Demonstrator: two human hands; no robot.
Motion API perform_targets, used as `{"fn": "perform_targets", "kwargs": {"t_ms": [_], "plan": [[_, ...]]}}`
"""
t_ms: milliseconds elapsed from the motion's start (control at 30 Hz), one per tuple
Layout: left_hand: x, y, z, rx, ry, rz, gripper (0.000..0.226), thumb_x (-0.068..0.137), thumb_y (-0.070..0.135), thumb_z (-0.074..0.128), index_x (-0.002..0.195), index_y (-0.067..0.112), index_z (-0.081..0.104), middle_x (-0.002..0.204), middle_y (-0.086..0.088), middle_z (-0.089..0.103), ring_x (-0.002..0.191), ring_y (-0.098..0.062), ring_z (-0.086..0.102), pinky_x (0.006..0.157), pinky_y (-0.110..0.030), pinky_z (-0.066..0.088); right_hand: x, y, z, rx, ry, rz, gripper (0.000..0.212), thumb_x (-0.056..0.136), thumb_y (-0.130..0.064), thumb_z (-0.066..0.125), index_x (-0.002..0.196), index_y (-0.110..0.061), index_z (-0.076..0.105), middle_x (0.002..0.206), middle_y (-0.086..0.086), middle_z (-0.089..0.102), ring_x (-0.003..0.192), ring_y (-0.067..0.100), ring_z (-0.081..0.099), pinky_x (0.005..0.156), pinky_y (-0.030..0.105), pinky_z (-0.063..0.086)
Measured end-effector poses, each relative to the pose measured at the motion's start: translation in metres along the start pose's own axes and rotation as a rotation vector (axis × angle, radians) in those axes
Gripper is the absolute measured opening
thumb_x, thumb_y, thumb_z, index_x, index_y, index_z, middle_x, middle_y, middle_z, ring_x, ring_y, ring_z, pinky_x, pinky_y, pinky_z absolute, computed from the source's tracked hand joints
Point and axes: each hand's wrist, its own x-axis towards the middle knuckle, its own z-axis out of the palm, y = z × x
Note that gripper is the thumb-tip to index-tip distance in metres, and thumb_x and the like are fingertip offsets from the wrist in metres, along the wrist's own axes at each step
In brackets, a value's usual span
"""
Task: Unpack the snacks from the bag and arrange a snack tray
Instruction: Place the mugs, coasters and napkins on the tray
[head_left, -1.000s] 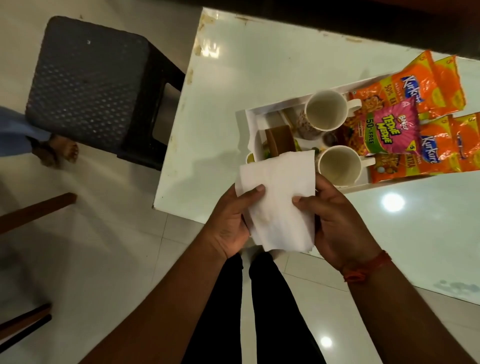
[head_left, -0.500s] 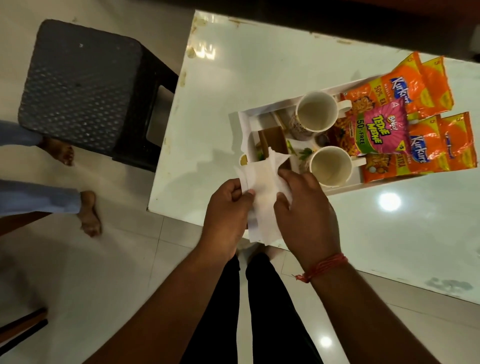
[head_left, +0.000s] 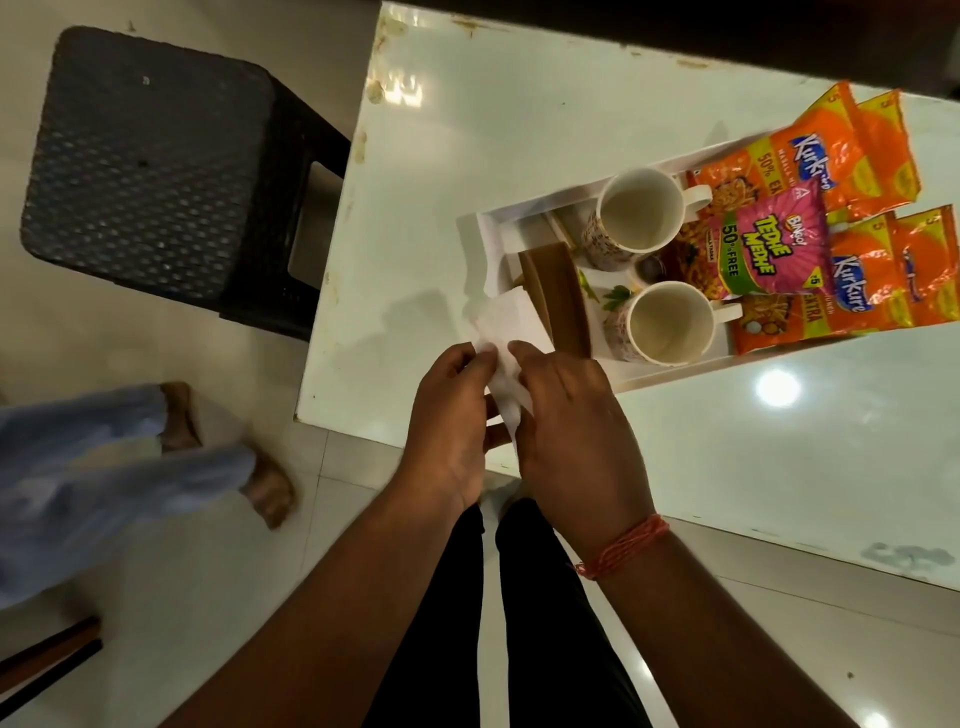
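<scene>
Both hands pinched a white napkin (head_left: 501, 343) at the tray's (head_left: 480, 228) near-left corner: left hand (head_left: 449, 421) & right hand (head_left: 569, 421) w/ fingers curled on it. Napkin was scrunched narrow, long axis running from the hands up toward the tray. In tray: 2 mugs (head_left: 636, 210), brown holder (head_left: 556, 296), orange snack packs (head_left: 831, 156) w/ pink pack (head_left: 766, 241) on top, right of mugs.

home dining area: glossy white table (head_left: 519, 130), tiled floor (head_left: 156, 597), plastic stool (head_left: 145, 166), barefoot person (head_left: 270, 493) nearby.
</scene>
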Motion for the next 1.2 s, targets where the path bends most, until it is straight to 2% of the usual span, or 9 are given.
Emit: {"fn": "perform_targets", "kwargs": {"t_ms": [100,233,333,433,567,667,900,1100,1200], "plan": [[0.004,0.002,-0.004,-0.019,0.013,0.008,0.027,0.09,0.042,0.064,0.103,0.019,0.064,0.106,-0.003,0.072,0.098,-0.027,0.071,0.071,-0.041,0.059,-0.007,-0.007,0.0,0.023,-0.046,-0.031,0.05,0.086,-0.02,0.068,0.134,-0.014,0.052,0.122,0.005,0.065,0.113,0.025,0.056,0.098,0.042,0.051],[0.009,0.008,-0.009,-0.012,0.058,0.056,0.038,0.085,0.029,0.072,0.122,0.025,0.061,0.113,0.0,0.07,0.102,-0.025,0.068,0.072,-0.044,0.062,-0.022,-0.003,-0.007,0.103,0.087,-0.068,0.028,0.09,-0.023,0.061,0.117,-0.016,0.062,0.11,0.003,0.069,0.103,0.022,0.062,0.091,0.037,0.054],[0.011,0.013,-0.01,-0.008,0.009,0.066,0.043,0.085,0.02,0.072,0.125,0.025,0.058,0.112,0.002,0.068,0.103,-0.023,0.067,0.072,-0.045,0.061,-0.022,0.005,-0.01,0.332,0.207,0.21,0.024,0.095,-0.025,0.059,0.118,-0.022,0.057,0.117,-0.005,0.057,0.107,0.011,0.054,0.088,0.026,0.048],[0.012,0.016,-0.007,-0.012,0.001,0.044,0.047,0.085,0.019,0.07,0.13,0.024,0.054,0.121,-0.002,0.065,0.109,-0.028,0.064,0.081,-0.057,0.057,-0.011,0.012,-0.008,0.667,0.097,0.589,0.031,0.094,-0.04,0.057,0.122,-0.03,0.05,0.122,-0.013,0.051,0.11,0.009,0.054,0.085,0.024,0.051],[0.012,0.017,-0.002,0.013,0.01,0.091,0.045,0.085,0.031,0.068,0.127,0.026,0.053,0.12,-0.001,0.064,0.108,-0.026,0.064,0.083,-0.054,0.058,0.0,0.013,-0.002,1.155,-0.093,0.769,0.025,0.09,-0.042,0.063,0.112,-0.032,0.061,0.112,-0.01,0.065,0.107,0.017,0.062,0.088,0.042,0.058],[0.016,0.021,0.001,0.152,0.058,0.188,0.056,0.075,0.046,0.073,0.125,0.029,0.053,0.117,0.004,0.065,0.105,-0.019,0.065,0.083,-0.047,0.06,0.003,0.011,0.0,1.197,-0.09,0.756,0.025,0.088,-0.026,0.069,0.112,-0.024,0.063,0.111,-0.003,0.067,0.104,0.02,0.065,0.081,0.042,0.061],[0.042,0.041,0.007,0.449,0.093,0.396,0.031,0.089,0.028,0.066,0.115,0.025,0.05,0.114,0.004,0.057,0.101,-0.014,0.06,0.071,-0.028,0.06,0.006,0.017,0.009,1.632,0.086,0.966,0.024,0.088,-0.009,0.067,0.112,-0.008,0.062,0.12,0.01,0.064,0.103,0.028,0.065,0.066,0.028,0.056],[0.069,0.07,0.028,0.891,0.027,0.69,0.029,0.09,0.029,0.062,0.117,0.025,0.054,0.104,0.007,0.058,0.086,-0.009,0.059,0.063,-0.011,0.048,0.015,0.02,0.015,2.072,0.223,1.206,0.009,0.091,-0.007,0.064,0.098,-0.002,0.062,0.092,0.016,0.065,0.059,0.019,0.064,0.049,0.024,0.053],[0.083,0.081,0.045,1.132,-0.012,0.794,0.02,0.09,0.029,0.058,0.109,0.025,0.059,0.101,0.004,0.067,0.085,-0.016,0.065,0.07,-0.025,0.054,0.02,0.022,0.021,2.145,0.286,1.286,0.011,0.093,-0.01,0.061,0.098,0.0,0.061,0.083,0.016,0.062,0.054,0.018,0.062,0.047,0.024,0.052]]}}
